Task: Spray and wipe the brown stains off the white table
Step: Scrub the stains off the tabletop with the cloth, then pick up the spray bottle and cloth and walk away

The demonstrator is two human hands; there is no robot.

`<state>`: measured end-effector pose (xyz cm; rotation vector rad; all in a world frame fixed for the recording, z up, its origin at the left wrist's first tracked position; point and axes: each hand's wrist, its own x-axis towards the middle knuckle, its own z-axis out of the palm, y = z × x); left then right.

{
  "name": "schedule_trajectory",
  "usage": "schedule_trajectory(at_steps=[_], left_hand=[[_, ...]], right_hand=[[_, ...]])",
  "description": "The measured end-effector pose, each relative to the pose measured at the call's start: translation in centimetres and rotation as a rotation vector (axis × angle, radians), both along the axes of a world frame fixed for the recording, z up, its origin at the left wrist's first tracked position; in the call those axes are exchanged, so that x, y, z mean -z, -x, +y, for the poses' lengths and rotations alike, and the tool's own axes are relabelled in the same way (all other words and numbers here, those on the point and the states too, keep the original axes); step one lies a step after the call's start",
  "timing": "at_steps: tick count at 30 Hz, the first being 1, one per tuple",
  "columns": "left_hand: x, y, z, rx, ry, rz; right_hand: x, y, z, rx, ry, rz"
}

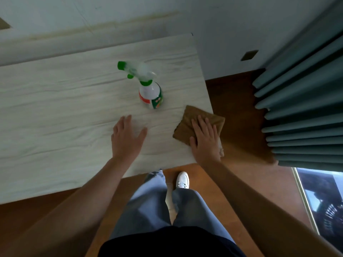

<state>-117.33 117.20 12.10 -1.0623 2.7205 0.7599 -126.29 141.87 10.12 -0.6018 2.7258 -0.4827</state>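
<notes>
A white spray bottle (150, 93) with a green nozzle and trigger stands upright on the white wood-grain table (55, 108), near its right end. My left hand (127, 136) hovers flat with spread fingers just in front of the bottle and holds nothing. My right hand (205, 138) presses flat on a folded brown cloth (193, 117) at the table's right edge; part of the cloth overhangs the edge. No brown stain shows plainly on the tabletop.
Teal curtains (306, 101) hang at the right over a brown wooden floor (237, 101). A white wall (213, 25) runs behind the table. My legs and a white shoe (182, 179) stand at the table's near edge.
</notes>
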Motion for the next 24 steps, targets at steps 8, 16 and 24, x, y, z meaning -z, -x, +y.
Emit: schedule_trajectory(at_steps=[8, 16, 24], left_hand=[[-2.5, 7.2, -1.6, -0.181, -0.232, 0.258], [-2.6, 8.7, -0.8, -0.083, -0.255, 0.361], [-0.7, 10.0, -1.0, -0.058, -0.272, 0.416]], right_hand=[[-0.5, -3.4, 3.7, -0.054, 0.053, -0.071], [-1.6, -3.7, 5.5, 0.082, 0.043, -0.048], [-1.1, -4.5, 3.7, 0.148, -0.103, 0.040]])
